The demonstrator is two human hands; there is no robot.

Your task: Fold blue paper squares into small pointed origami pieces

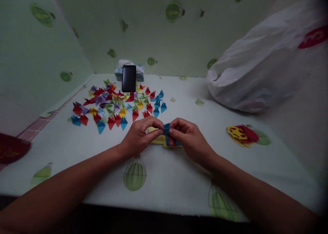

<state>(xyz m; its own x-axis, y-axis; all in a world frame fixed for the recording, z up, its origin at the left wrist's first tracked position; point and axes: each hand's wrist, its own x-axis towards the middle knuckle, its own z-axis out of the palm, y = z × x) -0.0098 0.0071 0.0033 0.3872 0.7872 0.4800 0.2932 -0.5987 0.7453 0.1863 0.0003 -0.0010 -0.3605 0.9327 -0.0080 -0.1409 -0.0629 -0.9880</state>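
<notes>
Between my two hands is a small blue piece of folded paper point(166, 128), held just above the table. My left hand point(143, 131) pinches its left side between thumb and forefinger. On its right side, the thumb and fingers of my right hand point(188, 134) are closed on the same paper. Below my hands lie yellow paper pieces point(156, 139), with more blue paper partly showing under my right fingers. Beyond my left hand spreads a pile of small folded paper shapes point(116, 107) in red, blue, yellow, green and purple.
A black phone point(128, 78) leans against a tissue box point(140, 73) at the back. On the right, a large white plastic bag point(251, 63) bulges over the table. Yellow and red cut-outs point(241, 134) lie nearer. A dark red object point(12, 148) sits at the left edge.
</notes>
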